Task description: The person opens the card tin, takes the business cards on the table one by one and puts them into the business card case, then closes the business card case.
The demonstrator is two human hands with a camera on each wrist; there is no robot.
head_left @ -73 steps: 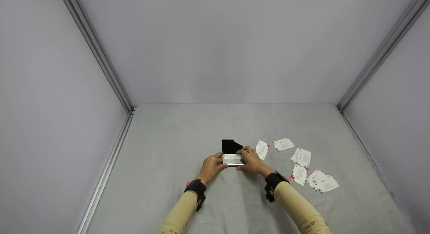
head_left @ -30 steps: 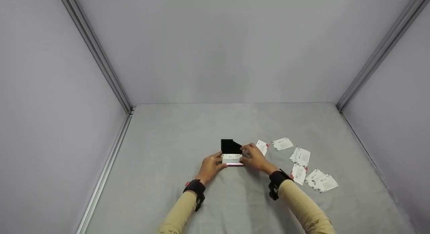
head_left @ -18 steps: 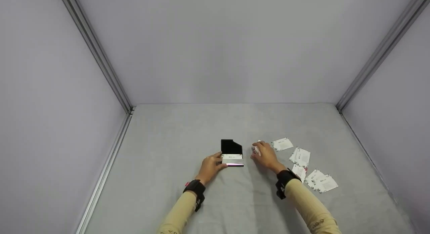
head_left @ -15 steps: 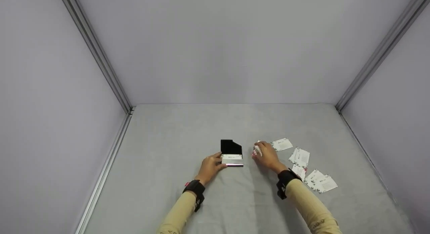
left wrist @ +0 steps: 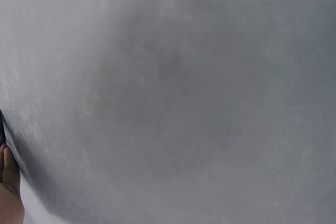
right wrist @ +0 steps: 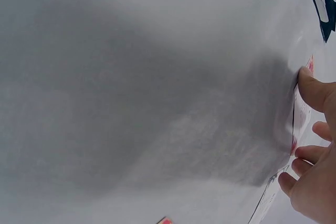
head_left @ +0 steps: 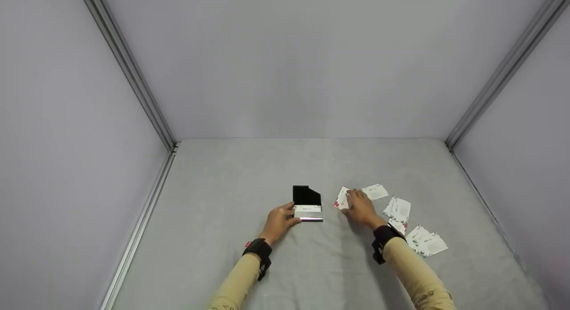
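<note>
Grey felt-like surface, matte, walled on three sides. One black card case, rectangular, lid raised, white cards stacked inside, near the middle of the front edge. Left hand gripping the case at its left end. Right hand just right of the case, apart from it, thumb and fingers pinching one white card with red corner print, card lifted on edge. Roughly seven further loose cards, thin paper, scattered toward the front right corner.
</note>
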